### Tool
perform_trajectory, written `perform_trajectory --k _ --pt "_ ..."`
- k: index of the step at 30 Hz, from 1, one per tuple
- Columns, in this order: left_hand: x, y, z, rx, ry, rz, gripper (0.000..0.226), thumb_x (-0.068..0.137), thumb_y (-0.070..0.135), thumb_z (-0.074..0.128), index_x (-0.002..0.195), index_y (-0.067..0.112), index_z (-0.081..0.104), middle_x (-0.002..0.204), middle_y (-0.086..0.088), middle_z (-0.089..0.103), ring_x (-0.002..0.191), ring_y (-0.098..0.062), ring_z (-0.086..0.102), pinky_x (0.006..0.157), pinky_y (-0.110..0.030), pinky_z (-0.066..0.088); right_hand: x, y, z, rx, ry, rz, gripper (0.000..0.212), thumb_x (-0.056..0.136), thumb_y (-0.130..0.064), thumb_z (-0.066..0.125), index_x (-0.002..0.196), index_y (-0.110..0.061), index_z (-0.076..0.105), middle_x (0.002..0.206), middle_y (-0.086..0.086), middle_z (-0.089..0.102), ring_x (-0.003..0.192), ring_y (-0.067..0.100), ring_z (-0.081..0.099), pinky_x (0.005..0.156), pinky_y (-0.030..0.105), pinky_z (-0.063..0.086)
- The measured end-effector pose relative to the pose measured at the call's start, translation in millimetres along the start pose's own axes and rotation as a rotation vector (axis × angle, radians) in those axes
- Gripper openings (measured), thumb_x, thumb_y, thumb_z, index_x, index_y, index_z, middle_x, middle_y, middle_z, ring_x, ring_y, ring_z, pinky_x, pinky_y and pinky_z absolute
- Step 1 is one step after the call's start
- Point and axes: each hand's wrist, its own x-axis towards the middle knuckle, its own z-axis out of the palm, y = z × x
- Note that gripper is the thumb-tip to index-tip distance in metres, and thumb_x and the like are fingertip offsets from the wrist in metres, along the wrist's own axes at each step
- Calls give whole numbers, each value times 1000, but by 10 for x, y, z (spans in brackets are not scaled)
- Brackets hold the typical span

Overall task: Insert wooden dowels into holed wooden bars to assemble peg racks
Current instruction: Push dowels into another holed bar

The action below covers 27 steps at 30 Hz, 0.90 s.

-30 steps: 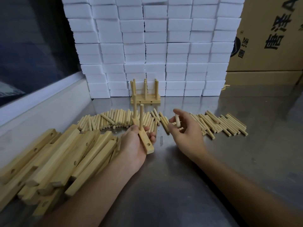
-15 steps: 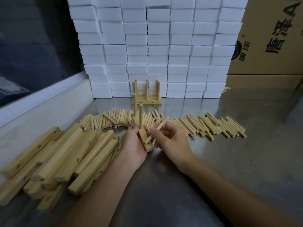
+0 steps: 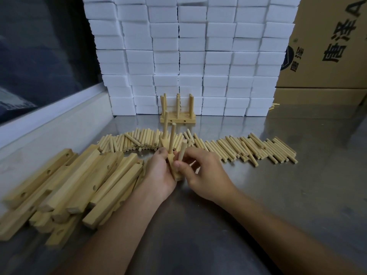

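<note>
My left hand point(image 3: 158, 173) grips a holed wooden bar point(image 3: 174, 171) that points away from me over the steel table. Two dowels point(image 3: 172, 138) stand upright in the bar's far holes. My right hand point(image 3: 206, 175) pinches a third dowel point(image 3: 181, 153), held nearly upright with its lower end at the bar's near end. Whether that end sits in the hole is hidden by my fingers. A row of loose dowels point(image 3: 238, 148) lies across the table behind my hands.
A pile of holed bars point(image 3: 65, 185) lies at the left. A finished peg rack point(image 3: 177, 114) stands at the back against a wall of white foam blocks point(image 3: 188, 56). Cardboard boxes point(image 3: 327, 46) fill the right rear. A raised ledge point(image 3: 49, 124) runs along the left.
My right hand brought a dowel from the row to the bar and turned it from slanted to nearly upright at the bar's near end. My left hand kept holding the bar.
</note>
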Motion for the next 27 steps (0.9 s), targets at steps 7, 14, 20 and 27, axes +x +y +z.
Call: perform_trajectory --k 7,14,20,27 --pt "34 10 -8 3 23 -19 47 106 35 38 134 0 51 142 -26 51 126 -38 56 107 -52 45 3 -43 1 52 62 18 21 86 -15 76 76 -29 63 66 -20 60 66 0 61 61 10 45" --pt "-33 31 21 -20 34 -29 44 106 34 39 133 1 52 140 -25 53 123 -37 59 102 -51 49 -12 -65 60 20 82 38 12 86 -15 75 77 -11 69 69 -6 65 64 8 60 58 21 49" --pt "-132 61 44 6 -7 -39 31 107 24 40 127 5 55 91 -20 70 71 -30 74 50 -34 58 30 -111 -4 -53 -49 -23 9 88 -8 68 80 -8 71 73 1 66 70 15 60 67 39 51" --pt "-172 57 66 15 -27 -53 36 107 28 40 133 5 52 88 -24 73 69 -34 74 48 -38 57 0 -82 -8 19 8 -18 4 87 -13 73 88 -15 76 76 -13 69 73 5 67 67 22 56"
